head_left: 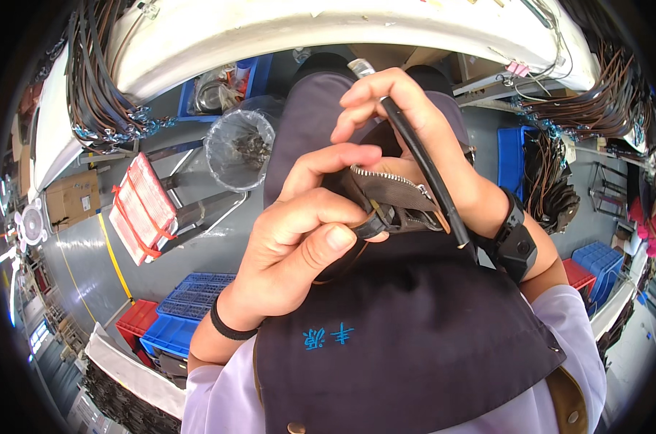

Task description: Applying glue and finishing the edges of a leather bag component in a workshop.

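Observation:
A small dark brown pouch-like piece with a metal zipper is held up in front of my dark apron. My left hand is closed on its near edge, with thumb and index finger pinching a short dark strap. My right hand is curled at the far side of the piece. It grips a long black rod-shaped tool with a shiny pale tip, slanting across the thumb side past the zipper. The tool's kind is unclear, and part of the piece is hidden behind my fingers.
A pale workbench curves across the far side, with bundles of dark straps hanging off it. A lined waste bin stands left of my legs. Further left is a stack of pink-white sheets. Blue crates sit behind at left.

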Demonstrator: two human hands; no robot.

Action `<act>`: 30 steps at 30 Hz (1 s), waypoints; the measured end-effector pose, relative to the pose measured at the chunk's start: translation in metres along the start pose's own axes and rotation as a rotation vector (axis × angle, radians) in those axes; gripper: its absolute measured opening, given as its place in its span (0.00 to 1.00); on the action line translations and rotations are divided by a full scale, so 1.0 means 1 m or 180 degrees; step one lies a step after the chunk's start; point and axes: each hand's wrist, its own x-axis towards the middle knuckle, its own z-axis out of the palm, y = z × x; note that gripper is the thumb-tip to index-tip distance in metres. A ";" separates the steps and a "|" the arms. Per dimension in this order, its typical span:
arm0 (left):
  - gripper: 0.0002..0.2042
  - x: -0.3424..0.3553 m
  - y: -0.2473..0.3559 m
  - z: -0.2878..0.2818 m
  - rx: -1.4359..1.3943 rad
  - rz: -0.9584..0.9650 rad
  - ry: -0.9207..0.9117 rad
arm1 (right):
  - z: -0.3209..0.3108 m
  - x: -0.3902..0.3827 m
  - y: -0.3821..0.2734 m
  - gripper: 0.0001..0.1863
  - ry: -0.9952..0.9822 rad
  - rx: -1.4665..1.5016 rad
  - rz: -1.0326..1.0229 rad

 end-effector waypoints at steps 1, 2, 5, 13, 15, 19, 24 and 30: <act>0.12 -0.002 0.000 0.003 0.0135 -0.0033 0.0148 | -0.006 0.002 0.000 0.25 -0.0301 -0.0188 -0.0218; 0.12 -0.003 0.000 0.005 0.0270 -0.0064 0.0295 | -0.011 0.000 -0.001 0.25 -0.0289 -0.0193 -0.0208; 0.10 -0.006 -0.004 0.005 0.0609 -0.0186 0.0722 | -0.021 -0.010 -0.025 0.18 0.0610 0.0294 0.0204; 0.09 -0.006 -0.012 0.012 0.1204 0.0259 0.1213 | -0.017 -0.031 -0.039 0.23 -0.0180 -0.0995 -0.1265; 0.09 -0.006 -0.014 0.011 0.1275 0.0331 0.1206 | -0.006 -0.034 -0.044 0.15 0.0176 -0.0718 -0.0810; 0.08 -0.005 -0.017 0.009 0.1504 0.0553 0.1181 | 0.012 -0.025 -0.042 0.12 0.0360 -0.1134 -0.1670; 0.08 -0.012 -0.015 0.013 0.1409 0.0326 0.1382 | 0.008 -0.028 -0.043 0.09 0.0522 -0.1986 -0.1704; 0.09 -0.007 -0.014 0.010 0.1961 0.0566 0.1158 | 0.014 -0.024 -0.045 0.07 0.0574 -0.1592 -0.1741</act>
